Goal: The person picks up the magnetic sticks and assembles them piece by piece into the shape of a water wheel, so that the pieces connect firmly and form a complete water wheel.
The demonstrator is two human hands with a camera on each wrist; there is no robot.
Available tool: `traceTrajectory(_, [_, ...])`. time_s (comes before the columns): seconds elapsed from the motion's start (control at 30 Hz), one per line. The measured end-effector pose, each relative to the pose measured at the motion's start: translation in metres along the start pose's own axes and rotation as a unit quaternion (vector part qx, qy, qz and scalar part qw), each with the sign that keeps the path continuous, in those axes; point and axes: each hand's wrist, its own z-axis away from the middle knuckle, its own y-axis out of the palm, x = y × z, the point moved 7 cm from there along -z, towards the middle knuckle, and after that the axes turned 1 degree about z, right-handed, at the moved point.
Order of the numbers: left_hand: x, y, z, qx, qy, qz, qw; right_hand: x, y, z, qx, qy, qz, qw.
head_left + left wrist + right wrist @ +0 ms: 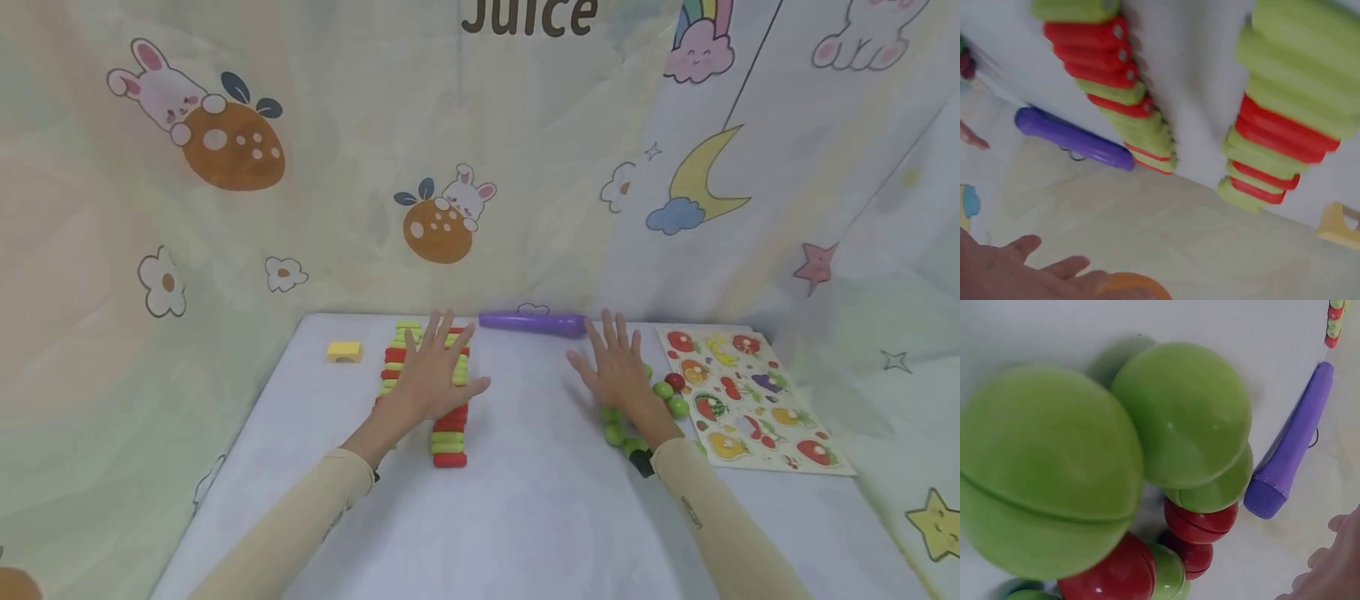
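Observation:
My left hand (429, 385), fingers spread and holding nothing, hovers over two rows of red and green pieces. The right-hand row (450, 421) shows past my thumb, while the left-hand row (1285, 125) is partly covered in the head view. My right hand (621, 377) is also spread, with nothing in it, above a cluster of green balls (1179, 419) and red balls (1200, 519). Part of that cluster is hidden under the hand and wrist. Between the hands, at the table's back edge, lies a purple toy microphone (532, 323).
A yellow arch block (344, 352) stands at the back left of the white table (525, 525). On the right lies a fruit-picture board (738, 400). A printed cloth (337, 125) hangs behind the table and down its sides.

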Motion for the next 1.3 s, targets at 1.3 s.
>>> traceTrajectory(1.3, [-0.029,0.042,0.116,-0.018,0.087,-0.079,0.9929,-0.016,-0.038,0.071,0.013,-0.015,-0.139,0.99])
